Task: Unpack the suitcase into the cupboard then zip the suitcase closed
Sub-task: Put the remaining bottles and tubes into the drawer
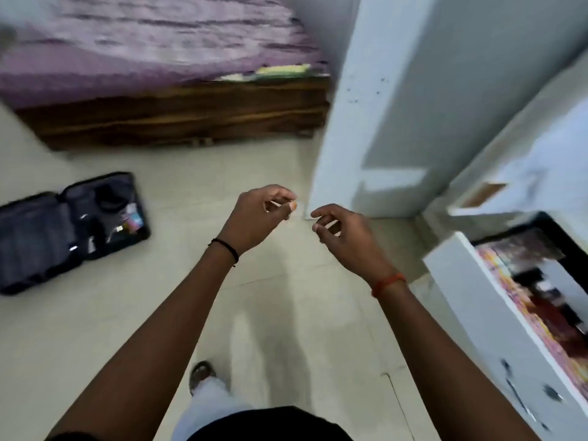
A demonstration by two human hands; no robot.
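No writing is legible; the frame is blurred. Both arms reach forward at centre frame: left hand and right hand with fingers loosely curled, grasping nothing. The suitcase lies open on the floor at left; the cupboard stands at right.

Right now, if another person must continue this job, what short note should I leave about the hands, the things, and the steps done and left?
Left hand: in the air, fingers loosely curled, holding nothing.
Right hand: the same, empty.
Suitcase: lies open on the floor at the left, by the bed; small items still show inside, too blurred to name.
Cupboard: at the right, door open, things already inside.
Done: cannot tell how much is unpacked.
Left: move the remaining items to the cupboard, then zip the suitcase closed.
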